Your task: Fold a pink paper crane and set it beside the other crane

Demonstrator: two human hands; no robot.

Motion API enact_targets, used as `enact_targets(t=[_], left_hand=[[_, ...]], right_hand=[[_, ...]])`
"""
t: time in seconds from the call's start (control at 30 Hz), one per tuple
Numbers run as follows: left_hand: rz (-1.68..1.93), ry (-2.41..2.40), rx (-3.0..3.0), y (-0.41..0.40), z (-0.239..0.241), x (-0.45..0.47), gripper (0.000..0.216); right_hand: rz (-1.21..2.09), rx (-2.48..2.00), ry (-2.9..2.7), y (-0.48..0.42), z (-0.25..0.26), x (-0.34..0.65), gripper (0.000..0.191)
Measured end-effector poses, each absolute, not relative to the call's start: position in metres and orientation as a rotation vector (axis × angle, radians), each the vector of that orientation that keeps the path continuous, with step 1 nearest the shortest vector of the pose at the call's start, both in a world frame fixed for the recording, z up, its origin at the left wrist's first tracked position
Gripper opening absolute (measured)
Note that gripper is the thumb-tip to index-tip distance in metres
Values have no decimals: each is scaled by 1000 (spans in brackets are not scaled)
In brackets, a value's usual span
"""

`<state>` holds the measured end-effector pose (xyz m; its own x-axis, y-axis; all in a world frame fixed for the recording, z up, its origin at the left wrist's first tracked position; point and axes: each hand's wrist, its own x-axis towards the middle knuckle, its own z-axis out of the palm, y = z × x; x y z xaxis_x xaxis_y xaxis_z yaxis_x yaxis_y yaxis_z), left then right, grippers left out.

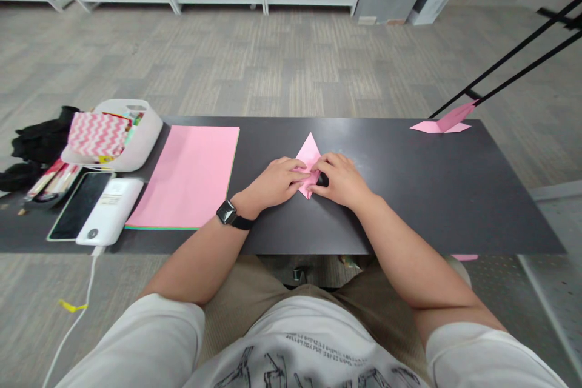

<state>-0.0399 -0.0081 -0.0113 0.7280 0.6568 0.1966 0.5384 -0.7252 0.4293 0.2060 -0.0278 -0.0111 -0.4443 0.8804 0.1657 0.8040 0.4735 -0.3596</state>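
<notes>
A small pink folded paper (309,148), diamond-shaped with one point facing away from me, lies on the dark table. On its left side rests my left hand (282,179), fingers stretched out and pressing it down; a black watch is on that wrist. My right hand (340,177) has its thumb and fingers closed on the right edge of the paper in a pinch. Part of the paper's middle is hidden beneath the fingers.
To the left lies a stack of pink sheets (191,176) with a green edge below. Beyond it are a white power bank (109,209), a phone (79,209) and a white basket (152,127). A folded pink paper piece (448,124) sits at the far right corner, near black poles (518,51).
</notes>
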Motion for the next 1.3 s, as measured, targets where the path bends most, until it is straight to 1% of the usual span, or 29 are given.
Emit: enact_targets(t=[0.2, 0.6, 0.73, 0.83, 1.0, 1.3], left_hand=[[469, 917, 2579, -7, -11, -40, 33], [463, 914, 2611, -7, -11, -40, 33], [465, 914, 2596, -7, -11, -41, 34], [457, 919, 2596, -7, -11, -41, 34], [450, 921, 2615, -7, -12, -41, 33], [467, 909, 2644, -8, -12, -41, 34]], right_hand=[[308, -1434, -2430, -32, -8, 205, 41], [279, -1459, -2507, -39, -2, 203, 64], [353, -1389, -2512, -37, -3, 210, 71], [445, -1319, -2500, -34, -3, 220, 64], [438, -1305, -2481, -30, -2, 230, 36], [445, -1303, -2502, -28, 1, 228, 27]])
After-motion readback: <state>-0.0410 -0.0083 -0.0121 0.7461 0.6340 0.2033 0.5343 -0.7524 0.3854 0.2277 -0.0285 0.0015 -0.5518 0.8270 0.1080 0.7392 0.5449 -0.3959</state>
